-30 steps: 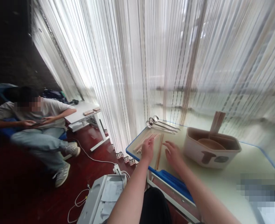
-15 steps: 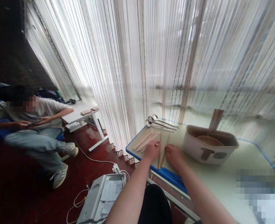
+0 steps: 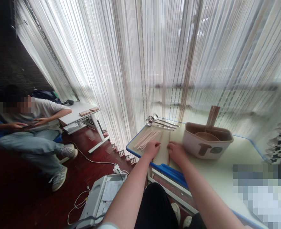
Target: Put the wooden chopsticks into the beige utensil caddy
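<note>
On the cream table top, my left hand (image 3: 151, 150) has its fingers curled over a thin wooden chopstick (image 3: 160, 137). One end shows past the fingertips and the other below the hand. Close by on the right, my right hand (image 3: 177, 152) pinches another chopstick (image 3: 169, 159), which points away from me. Left of both hands lies a loose pile of paler chopsticks (image 3: 145, 140). A beige utensil box (image 3: 207, 148) stands right of my right hand. It holds a brown bowl (image 3: 206, 136) and an upright bundle of brown chopsticks (image 3: 213, 117).
Several metal ladles (image 3: 163, 124) lie at the table's back left. The table (image 3: 240, 149) has a blue rim. A pale string curtain (image 3: 140, 63) hangs behind it. Below left stands a grey cabinet (image 3: 94, 194) with cables. A seated person (image 3: 35, 127) is at far left.
My hands have moved slightly apart, each with a chopstick. The two sticks' near ends, close together before, are now separated. The view has shifted a little.
</note>
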`<state>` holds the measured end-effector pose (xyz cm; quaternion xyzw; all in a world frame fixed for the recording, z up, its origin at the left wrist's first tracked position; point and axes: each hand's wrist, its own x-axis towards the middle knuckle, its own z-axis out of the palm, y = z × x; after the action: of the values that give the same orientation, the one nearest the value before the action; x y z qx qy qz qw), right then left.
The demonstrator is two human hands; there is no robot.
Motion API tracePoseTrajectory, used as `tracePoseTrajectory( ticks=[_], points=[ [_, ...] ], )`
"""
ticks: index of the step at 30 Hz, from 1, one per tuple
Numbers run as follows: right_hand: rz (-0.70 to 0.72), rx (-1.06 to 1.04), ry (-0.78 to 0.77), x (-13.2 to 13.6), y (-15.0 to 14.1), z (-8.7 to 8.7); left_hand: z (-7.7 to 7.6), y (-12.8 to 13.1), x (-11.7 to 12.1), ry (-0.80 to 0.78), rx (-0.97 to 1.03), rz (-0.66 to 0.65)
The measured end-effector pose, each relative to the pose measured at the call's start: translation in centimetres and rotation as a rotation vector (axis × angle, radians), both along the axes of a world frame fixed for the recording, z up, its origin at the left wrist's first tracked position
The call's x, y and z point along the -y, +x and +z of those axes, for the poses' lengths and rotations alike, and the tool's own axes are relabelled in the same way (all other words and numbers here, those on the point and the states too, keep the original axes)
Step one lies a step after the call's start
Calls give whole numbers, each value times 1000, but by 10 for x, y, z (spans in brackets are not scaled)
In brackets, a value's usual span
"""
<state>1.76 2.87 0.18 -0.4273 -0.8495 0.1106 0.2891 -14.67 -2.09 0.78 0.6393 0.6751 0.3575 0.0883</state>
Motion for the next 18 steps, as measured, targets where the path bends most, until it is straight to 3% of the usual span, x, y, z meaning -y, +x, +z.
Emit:
tracePoseTrajectory(
  ticks=[9, 18],
  points=[
    [156, -31, 16, 6, 1, 0, 2, -1, 4, 70, 27, -65],
    [175, -359, 11, 11, -1, 8, -1, -2, -2, 33, 119, -6]
  ],
)
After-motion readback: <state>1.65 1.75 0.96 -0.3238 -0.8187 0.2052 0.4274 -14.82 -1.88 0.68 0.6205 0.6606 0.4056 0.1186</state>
